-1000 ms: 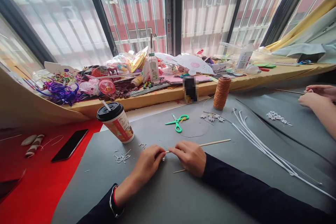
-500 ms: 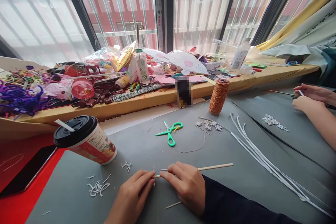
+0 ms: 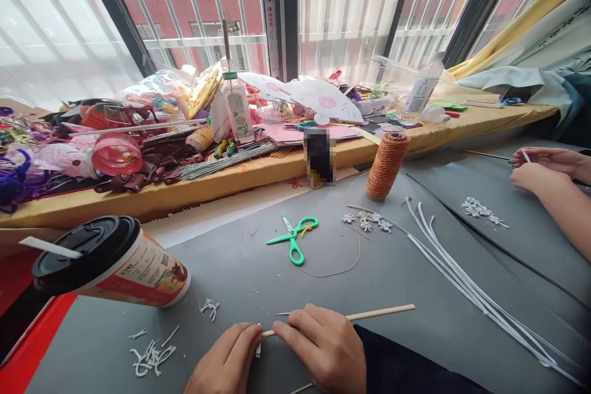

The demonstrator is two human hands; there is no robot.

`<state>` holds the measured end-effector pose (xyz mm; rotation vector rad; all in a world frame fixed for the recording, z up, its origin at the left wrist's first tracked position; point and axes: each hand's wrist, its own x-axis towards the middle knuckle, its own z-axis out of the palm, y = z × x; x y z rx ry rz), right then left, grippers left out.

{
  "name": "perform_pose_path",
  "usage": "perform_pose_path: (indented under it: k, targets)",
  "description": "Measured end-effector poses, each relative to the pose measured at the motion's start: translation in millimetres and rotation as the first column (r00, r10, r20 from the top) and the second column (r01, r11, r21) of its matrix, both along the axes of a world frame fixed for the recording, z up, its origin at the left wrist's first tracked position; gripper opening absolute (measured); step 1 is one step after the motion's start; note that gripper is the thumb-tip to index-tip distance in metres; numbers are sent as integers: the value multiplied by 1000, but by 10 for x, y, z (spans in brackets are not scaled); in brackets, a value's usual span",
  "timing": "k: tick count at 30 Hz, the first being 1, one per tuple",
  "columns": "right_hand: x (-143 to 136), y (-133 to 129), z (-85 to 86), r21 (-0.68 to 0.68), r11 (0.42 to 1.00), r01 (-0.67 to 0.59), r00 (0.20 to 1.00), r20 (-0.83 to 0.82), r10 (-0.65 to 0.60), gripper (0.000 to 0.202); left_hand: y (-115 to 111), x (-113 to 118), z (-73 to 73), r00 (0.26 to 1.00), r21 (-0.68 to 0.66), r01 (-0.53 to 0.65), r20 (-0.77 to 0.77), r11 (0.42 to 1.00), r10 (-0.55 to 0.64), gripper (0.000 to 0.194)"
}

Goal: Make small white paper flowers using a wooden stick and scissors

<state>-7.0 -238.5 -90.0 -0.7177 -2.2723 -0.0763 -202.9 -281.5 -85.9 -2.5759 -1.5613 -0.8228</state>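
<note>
A pale wooden stick (image 3: 383,313) runs from my left fingertips under my right hand and out to the right. My left hand (image 3: 227,358) pinches its left end together with a small white strip (image 3: 258,348). My right hand (image 3: 318,345) is closed over the stick, and a thin pointed tool (image 3: 282,314) shows at its fingers. Below my right hand the end of another thin stick (image 3: 302,388) sticks out. Green scissors (image 3: 293,237) lie partly open beyond my hands. White scraps (image 3: 151,358) lie to the left.
A lidded cup (image 3: 133,265) stands at the left. Orange twine (image 3: 386,166), small white flowers (image 3: 367,220) and long white strips (image 3: 466,289) lie beyond my right hand. Another person's hands (image 3: 542,166) work at the right. Craft materials crowd the sill (image 3: 258,166).
The view has shifted, so the cup looks larger and further left. Both my hands appear slightly lower, still on the stick; more of the white strip shows below my left fingertips.
</note>
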Motion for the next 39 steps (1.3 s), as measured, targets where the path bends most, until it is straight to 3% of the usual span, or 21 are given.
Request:
perform_pose_path:
  k: [4,9,13,15,18,21,24,32,39]
  targets:
    - [31,19,43,-9,999,-53,994,95,54,29,0,76,74,996,-73,-85,33,994,88,20]
    - [39,101,95,136,988,-69,989,139,50,27,43,94,134,987,-167,-106,105,980,125,17]
    - [68,145,125,210,977,-35,989,149,3,25,92,96,138,941,-216,-98,298,971,161,17]
    - [86,134,138,216,976,38,996,75,-55,24,91,104,142,861,-260,-79,469,962,198,19]
    - [84,60,157,232,968,94,995,-45,-86,23,53,131,167,678,-329,6,695,944,238,23]
    - [35,-45,173,299,954,9,1000,-28,0,26,-13,181,200,528,-334,108,817,936,231,24]
    - [-17,-116,182,380,924,-41,999,-8,48,25,-82,244,220,442,-318,150,868,936,224,22]
    - [1,-166,203,516,857,-3,999,-35,25,22,-179,344,228,404,-307,187,890,933,211,25]
    - [-24,-172,238,625,780,-35,999,20,29,17,-180,326,231,456,-278,131,869,952,191,21]
